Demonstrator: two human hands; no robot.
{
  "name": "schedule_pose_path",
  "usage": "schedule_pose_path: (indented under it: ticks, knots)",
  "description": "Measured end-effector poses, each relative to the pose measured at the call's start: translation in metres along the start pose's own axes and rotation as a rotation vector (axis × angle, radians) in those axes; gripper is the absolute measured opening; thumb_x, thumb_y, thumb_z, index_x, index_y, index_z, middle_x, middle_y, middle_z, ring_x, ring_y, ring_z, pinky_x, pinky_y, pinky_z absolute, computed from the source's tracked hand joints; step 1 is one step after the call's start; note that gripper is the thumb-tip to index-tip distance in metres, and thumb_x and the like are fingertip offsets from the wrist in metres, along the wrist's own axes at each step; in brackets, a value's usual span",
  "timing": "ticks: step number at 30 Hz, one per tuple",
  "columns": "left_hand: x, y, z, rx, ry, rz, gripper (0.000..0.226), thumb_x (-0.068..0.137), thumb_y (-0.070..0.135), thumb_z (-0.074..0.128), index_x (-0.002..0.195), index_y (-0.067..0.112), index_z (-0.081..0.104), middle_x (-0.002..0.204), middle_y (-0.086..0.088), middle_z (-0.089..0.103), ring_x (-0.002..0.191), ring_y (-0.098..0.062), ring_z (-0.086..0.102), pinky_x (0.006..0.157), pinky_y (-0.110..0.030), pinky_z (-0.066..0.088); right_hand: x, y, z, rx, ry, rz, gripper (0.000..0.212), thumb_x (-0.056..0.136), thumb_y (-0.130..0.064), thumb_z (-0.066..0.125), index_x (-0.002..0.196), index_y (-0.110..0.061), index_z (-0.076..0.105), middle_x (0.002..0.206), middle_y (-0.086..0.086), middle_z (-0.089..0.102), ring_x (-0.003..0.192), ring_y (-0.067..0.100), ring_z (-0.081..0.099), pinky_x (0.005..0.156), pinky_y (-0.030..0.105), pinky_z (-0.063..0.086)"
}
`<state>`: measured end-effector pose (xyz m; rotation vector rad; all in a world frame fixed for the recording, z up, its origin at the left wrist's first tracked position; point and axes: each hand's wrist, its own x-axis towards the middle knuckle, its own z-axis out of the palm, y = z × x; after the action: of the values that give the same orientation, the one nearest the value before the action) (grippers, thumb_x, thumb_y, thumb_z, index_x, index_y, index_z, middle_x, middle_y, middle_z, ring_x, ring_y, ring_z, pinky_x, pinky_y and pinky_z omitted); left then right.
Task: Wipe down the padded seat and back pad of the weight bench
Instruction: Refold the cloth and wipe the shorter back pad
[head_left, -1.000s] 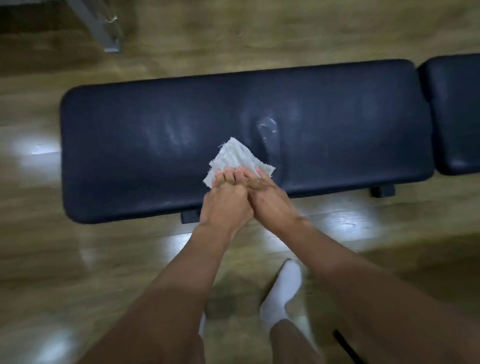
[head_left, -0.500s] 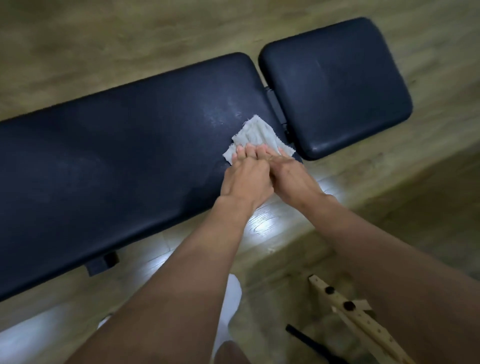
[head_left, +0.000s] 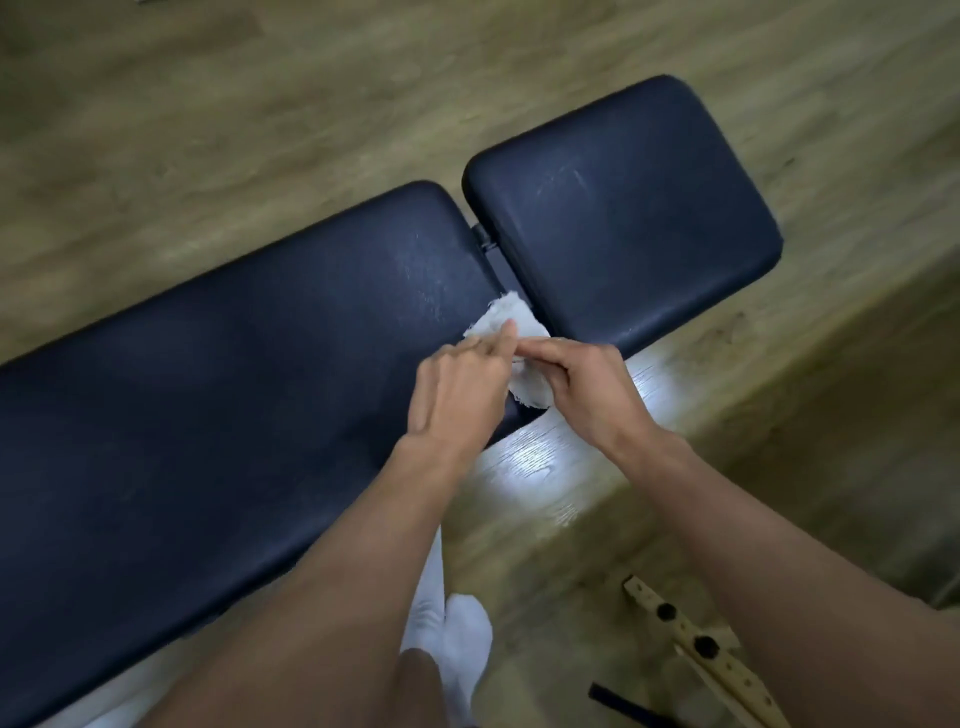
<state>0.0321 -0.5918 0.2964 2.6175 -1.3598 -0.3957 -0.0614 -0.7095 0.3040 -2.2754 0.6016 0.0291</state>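
Note:
The long dark back pad (head_left: 218, 415) of the weight bench runs from lower left toward the middle. The shorter seat pad (head_left: 623, 208) sits beyond a narrow gap at upper right. A white cloth (head_left: 511, 319) lies on the back pad's near right corner, at the gap. My left hand (head_left: 457, 395) rests on the cloth with its fingers stretched out. My right hand (head_left: 587, 389) is curled around the cloth's near part, which hangs over the pad's edge.
A wooden floor (head_left: 260, 130) surrounds the bench, with a bright glare patch under my hands. My white-socked feet (head_left: 457, 639) stand by the bench's near side. A pale wooden bar with dark holes (head_left: 696, 649) lies on the floor at lower right.
My hands and the cloth have slid rightward along the back pad to its end by the seat. My right hand has changed from pressing flat to gripping the cloth.

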Motion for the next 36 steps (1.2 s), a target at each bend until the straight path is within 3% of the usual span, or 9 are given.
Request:
schedule_pose_path:
  ticks: [2, 5, 11, 14, 17, 22, 26, 30, 36]
  knots:
    - [0.015, -0.003, -0.015, -0.065, -0.023, -0.011, 0.036, 0.09, 0.034, 0.057, 0.125, 0.028, 0.055, 0.101, 0.0, 0.071, 0.09, -0.025, 0.065, 0.073, -0.032, 0.045, 0.01, -0.002, -0.013, 0.005, 0.006, 0.03, 0.025, 0.09, -0.007, 0.058, 0.11, -0.015, 0.071, 0.111, -0.004, 0.071, 0.098, 0.0, 0.063, 0.087, 0.002, 0.04]
    - [0.039, -0.004, -0.032, -0.201, -0.041, -0.021, 0.022, 0.092, 0.038, 0.055, 0.109, 0.029, 0.065, 0.095, -0.007, 0.068, 0.09, -0.029, 0.062, 0.075, -0.036, 0.047, 0.024, -0.002, -0.033, -0.033, 0.082, 0.021, 0.021, 0.089, -0.006, 0.06, 0.103, -0.015, 0.073, 0.102, 0.0, 0.074, 0.092, 0.006, 0.066, 0.084, 0.0, 0.038]
    - [0.104, 0.022, -0.04, -0.262, 0.162, 0.102, 0.018, 0.084, 0.033, 0.065, 0.098, 0.02, 0.066, 0.097, 0.004, 0.065, 0.102, -0.02, 0.049, 0.074, -0.029, 0.039, 0.059, 0.018, -0.084, -0.213, 0.277, -0.134, 0.021, 0.082, -0.008, 0.065, 0.096, -0.021, 0.075, 0.098, -0.006, 0.075, 0.09, 0.013, 0.067, 0.09, 0.03, 0.049]
    - [0.121, 0.028, -0.028, -0.22, -0.001, 0.128, 0.028, 0.081, 0.045, 0.068, 0.096, 0.021, 0.067, 0.099, 0.001, 0.067, 0.101, -0.022, 0.052, 0.081, -0.032, 0.04, 0.063, 0.046, -0.093, -0.302, 0.17, -0.042, 0.023, 0.082, -0.006, 0.064, 0.097, -0.021, 0.074, 0.098, -0.003, 0.075, 0.091, 0.022, 0.066, 0.088, 0.037, 0.05]
    - [0.128, 0.027, -0.017, -0.264, -0.138, 0.043, 0.034, 0.08, 0.047, 0.069, 0.1, 0.019, 0.067, 0.104, -0.002, 0.065, 0.103, -0.025, 0.056, 0.086, -0.037, 0.046, 0.06, 0.067, -0.091, -0.256, 0.04, 0.079, 0.026, 0.083, -0.01, 0.067, 0.107, -0.021, 0.07, 0.103, -0.002, 0.071, 0.089, 0.018, 0.066, 0.086, 0.032, 0.05]
    - [0.129, 0.024, -0.016, -0.357, -0.184, 0.031, 0.025, 0.08, 0.033, 0.074, 0.099, 0.017, 0.069, 0.099, -0.002, 0.061, 0.097, -0.023, 0.057, 0.087, -0.039, 0.047, 0.072, 0.077, -0.095, -0.095, -0.031, 0.133, 0.034, 0.078, -0.003, 0.064, 0.104, -0.023, 0.069, 0.096, -0.011, 0.063, 0.076, -0.005, 0.058, 0.074, 0.002, 0.04]
    - [0.135, 0.02, -0.024, -0.432, -0.243, -0.099, 0.018, 0.07, 0.027, 0.083, 0.078, 0.02, 0.069, 0.081, 0.003, 0.062, 0.086, -0.018, 0.06, 0.078, -0.033, 0.05, 0.078, 0.074, -0.099, -0.128, -0.09, 0.169, 0.02, 0.08, -0.013, 0.069, 0.095, -0.027, 0.069, 0.084, -0.011, 0.063, 0.073, 0.006, 0.06, 0.08, 0.026, 0.052]
    - [0.152, 0.021, -0.047, -0.664, -0.282, -0.205, 0.026, 0.058, 0.029, 0.09, 0.065, 0.019, 0.067, 0.058, 0.006, 0.06, 0.057, -0.008, 0.055, 0.055, -0.018, 0.043, 0.082, 0.061, -0.106, -0.019, 0.042, 0.155, 0.006, 0.081, -0.033, 0.069, 0.087, -0.033, 0.07, 0.086, -0.012, 0.064, 0.075, -0.001, 0.061, 0.075, 0.019, 0.049]
    - [0.166, 0.028, -0.076, -0.75, -0.332, -0.13, 0.01, 0.073, 0.018, 0.081, 0.073, 0.016, 0.071, 0.074, -0.012, 0.072, 0.062, -0.013, 0.058, 0.063, -0.028, 0.049, 0.088, 0.041, -0.112, 0.016, 0.041, 0.153, 0.015, 0.081, -0.042, 0.069, 0.086, -0.028, 0.066, 0.087, -0.009, 0.066, 0.078, 0.004, 0.064, 0.078, 0.03, 0.053]
